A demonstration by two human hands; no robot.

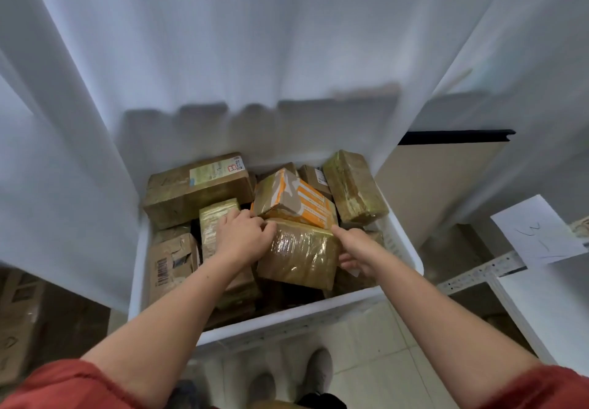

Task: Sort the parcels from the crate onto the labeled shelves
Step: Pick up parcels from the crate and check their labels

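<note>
Grip, left hand (243, 236) + right hand (353, 250): clasping taped parcel (299, 257) | inside crate (287, 322)

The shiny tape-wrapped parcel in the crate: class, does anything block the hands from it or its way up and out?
Nothing visible does. The left hand and right hand grip the tape-wrapped parcel at its two ends, nothing lies on top of it, and the orange-striped box only borders its far edge inside the white crate.
</note>
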